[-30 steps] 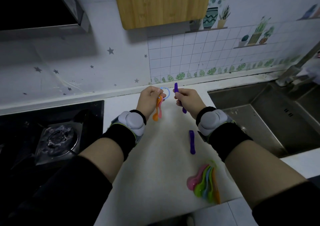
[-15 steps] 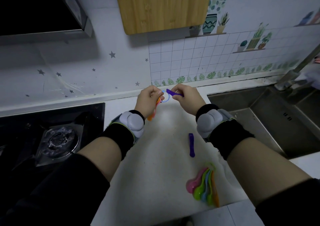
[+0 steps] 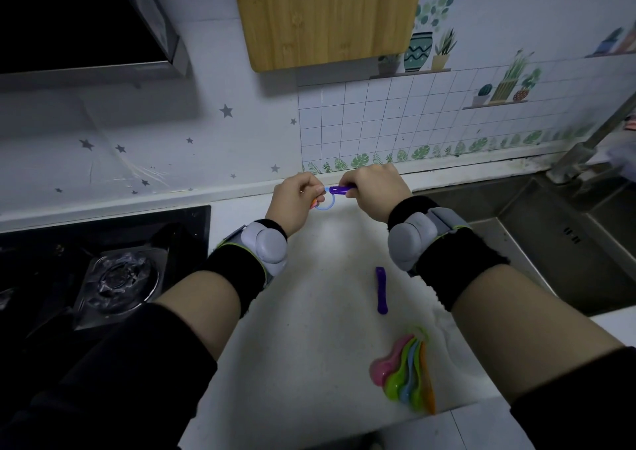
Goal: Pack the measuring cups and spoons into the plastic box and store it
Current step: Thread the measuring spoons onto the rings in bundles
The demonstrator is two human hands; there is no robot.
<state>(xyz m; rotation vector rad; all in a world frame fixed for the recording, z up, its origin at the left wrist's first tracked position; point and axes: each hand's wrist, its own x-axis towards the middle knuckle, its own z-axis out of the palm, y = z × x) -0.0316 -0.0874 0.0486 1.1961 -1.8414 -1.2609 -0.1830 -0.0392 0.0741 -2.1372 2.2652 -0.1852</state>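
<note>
My left hand [image 3: 296,201] pinches a pale blue ring [image 3: 325,205] with orange and pink spoons hanging from it, mostly hidden behind the fingers. My right hand [image 3: 371,188] grips a purple measuring spoon [image 3: 340,189] by its handle, whose holed end touches the ring. Both hands are held above the back of the white counter [image 3: 309,329]. A second purple spoon [image 3: 381,289] lies loose on the counter under my right wrist. A nested stack of coloured measuring cups [image 3: 407,368] lies near the counter's front edge. No plastic box is in view.
A gas hob [image 3: 117,277] sits to the left of the counter. A steel sink [image 3: 550,243] with a tap [image 3: 592,146] lies to the right. A wooden board [image 3: 327,15] hangs on the wall above, and a range hood [image 3: 103,19] at upper left.
My right hand turned the purple spoon from upright to level and brought its holed end to the ring. My left hand shifted slightly, and the hanging spoons are more hidden.
</note>
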